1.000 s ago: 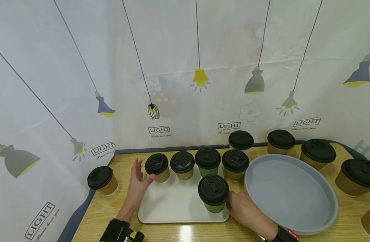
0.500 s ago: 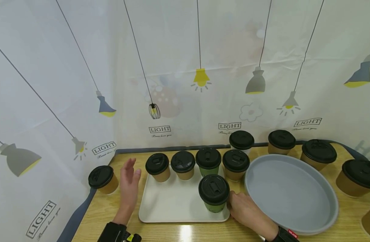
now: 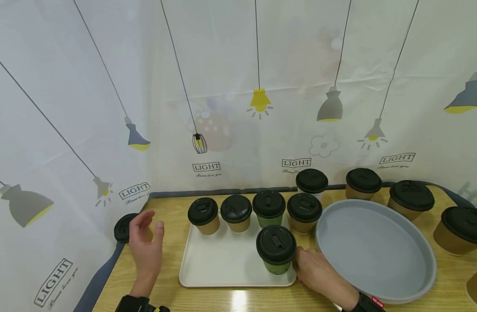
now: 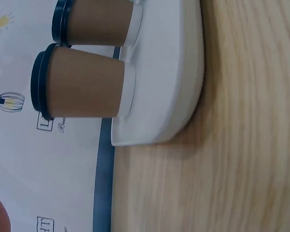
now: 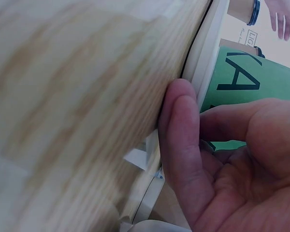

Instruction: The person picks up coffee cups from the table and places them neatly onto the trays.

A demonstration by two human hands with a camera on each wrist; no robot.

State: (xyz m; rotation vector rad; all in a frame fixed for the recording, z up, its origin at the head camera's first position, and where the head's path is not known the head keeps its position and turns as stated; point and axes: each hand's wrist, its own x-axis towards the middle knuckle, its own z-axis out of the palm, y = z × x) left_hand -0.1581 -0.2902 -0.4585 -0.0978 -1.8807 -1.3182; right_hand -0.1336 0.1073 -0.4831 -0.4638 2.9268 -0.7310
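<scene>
My left hand (image 3: 146,247), fingers loosely bent and thumb apart, is left of the white tray (image 3: 219,268) and holds nothing. It overlaps a black-lidded paper cup (image 3: 122,228) at the table's left, hiding most of its body. My right hand (image 3: 314,268) pinches the tray's right rim; in the right wrist view its fingers (image 5: 181,135) lie along the outer side, with the thumb towards the green cup. That green lidded cup (image 3: 276,266) stands at the tray's front right. Along the tray's back are brown cups (image 3: 208,226) (image 3: 238,225) and another green cup (image 3: 267,220).
A round grey tray (image 3: 375,247) lies to the right. Another brown cup (image 3: 301,225) stands between the two trays, and several lidded cups (image 3: 457,236) stand behind and right of the round one. A printed curtain (image 3: 230,130) hangs behind the table.
My left hand has moved left, away from the back-left cup on the tray, to the cup at the table's left. My right hand and the tray have stayed in place.
</scene>
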